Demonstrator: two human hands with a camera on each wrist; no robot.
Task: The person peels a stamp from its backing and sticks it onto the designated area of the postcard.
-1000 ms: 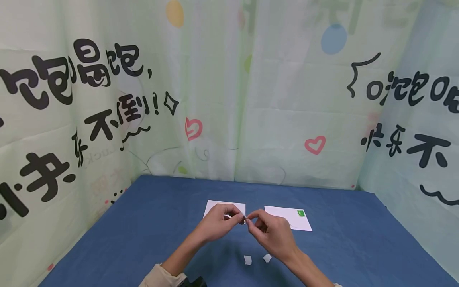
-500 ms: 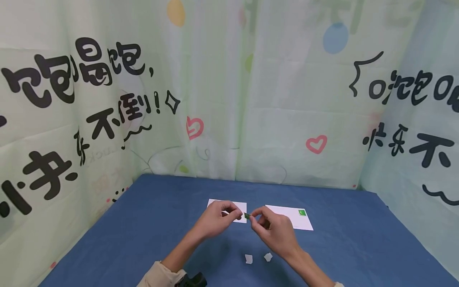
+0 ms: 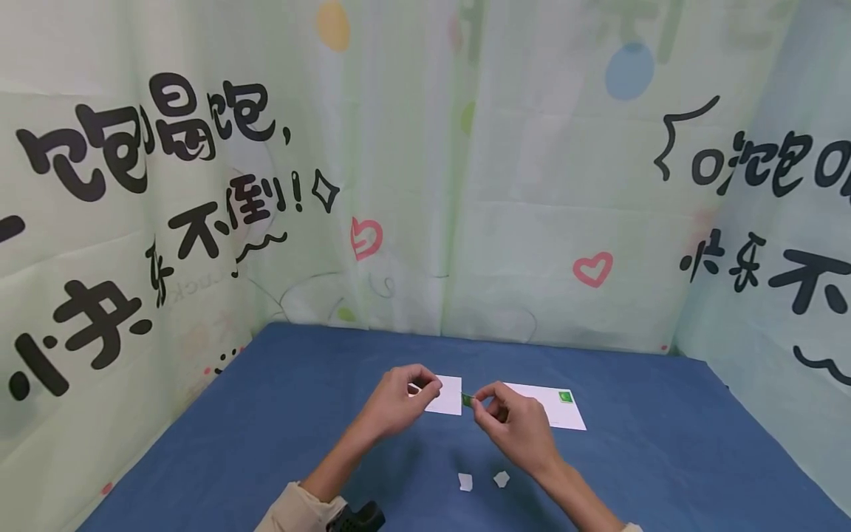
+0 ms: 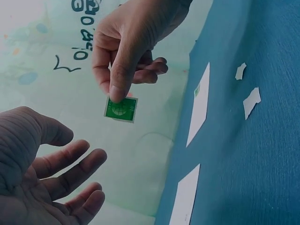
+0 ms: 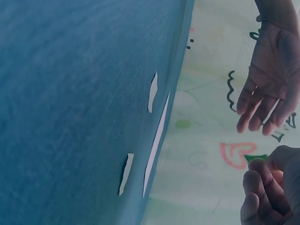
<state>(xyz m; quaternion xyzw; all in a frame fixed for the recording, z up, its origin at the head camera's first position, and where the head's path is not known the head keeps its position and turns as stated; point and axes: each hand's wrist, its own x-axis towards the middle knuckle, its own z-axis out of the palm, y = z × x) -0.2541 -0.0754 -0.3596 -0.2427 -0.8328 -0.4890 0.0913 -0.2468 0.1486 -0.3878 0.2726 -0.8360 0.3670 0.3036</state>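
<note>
My right hand (image 3: 521,431) pinches a small green postage stamp (image 4: 123,111) by one edge, between thumb and fingers. In the left wrist view the stamp's pale border and round printed design face the camera. To the left, my left hand (image 3: 397,403) hovers with relaxed, spread fingers and holds nothing. A gap separates its fingertips from the stamp. Behind the left hand lies a white envelope (image 3: 451,399), partly hidden by that hand. Another white envelope (image 3: 566,415) lies behind the right hand, with a green stamp (image 3: 565,397) at its upper right corner.
Two torn scraps of white paper lie on the blue tabletop (image 3: 319,369) nearer me: one scrap (image 3: 465,482) to the left, the other scrap (image 3: 501,479) just right of it. A pale printed curtain (image 3: 505,295) hangs around the table's back and sides.
The hands have come apart. My left hand has let go and shifted slightly left, while the green stamp stays in the right hand and now shows more of its face.
</note>
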